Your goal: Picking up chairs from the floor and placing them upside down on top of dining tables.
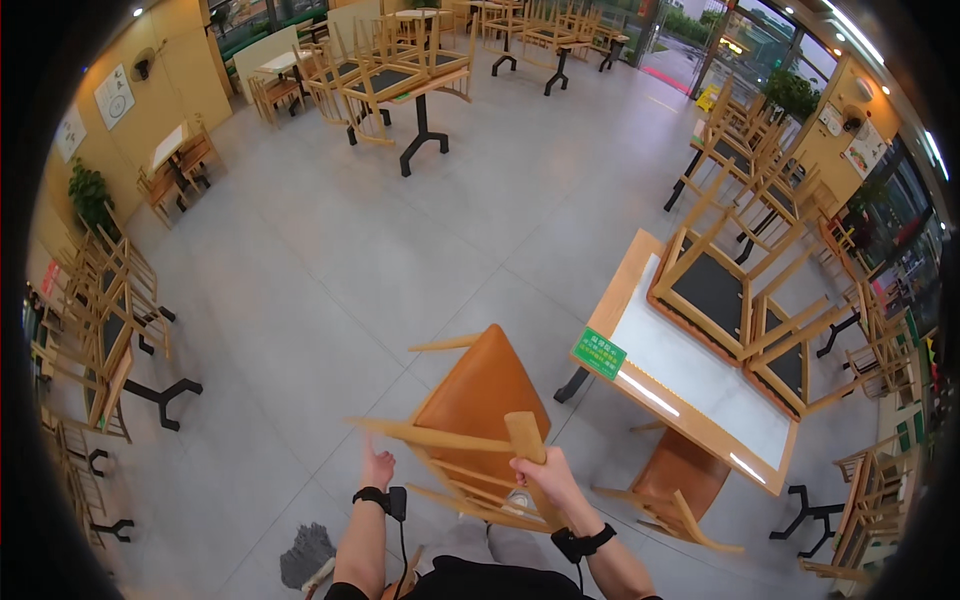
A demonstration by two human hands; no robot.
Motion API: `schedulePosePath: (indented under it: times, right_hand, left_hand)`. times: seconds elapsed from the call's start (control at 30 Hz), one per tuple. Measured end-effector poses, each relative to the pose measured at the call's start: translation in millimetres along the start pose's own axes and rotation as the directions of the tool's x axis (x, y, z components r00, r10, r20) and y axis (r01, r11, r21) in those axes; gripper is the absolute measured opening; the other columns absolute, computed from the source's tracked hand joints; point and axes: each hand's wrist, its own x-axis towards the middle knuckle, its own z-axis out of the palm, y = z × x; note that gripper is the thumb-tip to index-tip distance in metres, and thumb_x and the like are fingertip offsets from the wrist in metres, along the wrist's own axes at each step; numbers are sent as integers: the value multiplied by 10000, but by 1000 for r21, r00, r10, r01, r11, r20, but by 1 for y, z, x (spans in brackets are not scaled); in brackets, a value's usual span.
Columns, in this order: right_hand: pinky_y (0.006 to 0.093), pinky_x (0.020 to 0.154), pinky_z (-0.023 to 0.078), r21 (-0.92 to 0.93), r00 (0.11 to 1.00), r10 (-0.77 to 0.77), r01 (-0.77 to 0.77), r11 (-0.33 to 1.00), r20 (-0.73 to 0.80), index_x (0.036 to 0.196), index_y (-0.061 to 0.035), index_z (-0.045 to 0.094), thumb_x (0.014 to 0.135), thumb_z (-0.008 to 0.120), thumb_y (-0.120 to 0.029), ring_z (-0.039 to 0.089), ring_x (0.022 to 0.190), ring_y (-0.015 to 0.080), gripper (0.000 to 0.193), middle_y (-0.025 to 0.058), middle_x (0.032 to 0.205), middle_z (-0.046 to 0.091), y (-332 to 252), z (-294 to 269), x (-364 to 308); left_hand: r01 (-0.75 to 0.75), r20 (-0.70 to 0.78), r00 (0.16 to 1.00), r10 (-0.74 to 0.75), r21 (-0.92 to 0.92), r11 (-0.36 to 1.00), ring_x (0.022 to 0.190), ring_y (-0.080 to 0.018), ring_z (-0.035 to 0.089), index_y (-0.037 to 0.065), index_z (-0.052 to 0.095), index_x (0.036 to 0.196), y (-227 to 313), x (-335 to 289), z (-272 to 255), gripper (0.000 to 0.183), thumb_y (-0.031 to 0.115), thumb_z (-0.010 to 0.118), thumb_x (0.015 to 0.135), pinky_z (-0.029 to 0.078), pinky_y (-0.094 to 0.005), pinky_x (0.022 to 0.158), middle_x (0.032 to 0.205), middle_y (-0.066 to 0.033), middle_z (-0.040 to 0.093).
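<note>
Fingers of the right hand [545, 472] wrap a leg of the lifted, orange-seated wooden chair [478, 405], its seat tilting ahead of both hands, left hand [377, 468] loosely open beside the frame.

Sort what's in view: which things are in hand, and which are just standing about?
In hand: wooden chair with orange seat, gripped by the right hand; left hand beside its frame.
Standing about: nearby table with upturned chairs, second orange chair, mop.
</note>
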Motion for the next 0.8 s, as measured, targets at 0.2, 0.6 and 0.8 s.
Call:
schedulePosePath:
  times: [0.2,0.6,0.8]
  right_hand:
    - [278,611,493,90,995,-35,27,996,90,811,27,646,846,726,-107,610,630,128,160,55,692,635,3,-18,-56]
    - [362,789,529,456,942,-52,209,865,-332,1123,-8,567,817,673,-93,661,875,228,335,125,920,673,107,-173,-160]
    - [397,1065,400,-623,526,-644,251,741,-555,1446,3,368,756,768,-111,514,1267,306,805,189,1341,548,27,-162,-191]
  left_hand:
    - [-56,193,959,207,-588,807,855,-263,601,6,507,1077,53,-76,38,627,540,720,825,528,-377,815,937,-121,589]
    - [-16,856,486,174,-191,981,771,-194,537,120,522,786,30,-329,194,203,225,604,939,435,-413,930,677,-10,482]
    - [-251,991,123,54,-22,968,843,-192,568,96,530,853,-35,-430,238,117,93,638,899,443,-390,952,801,-42,564]
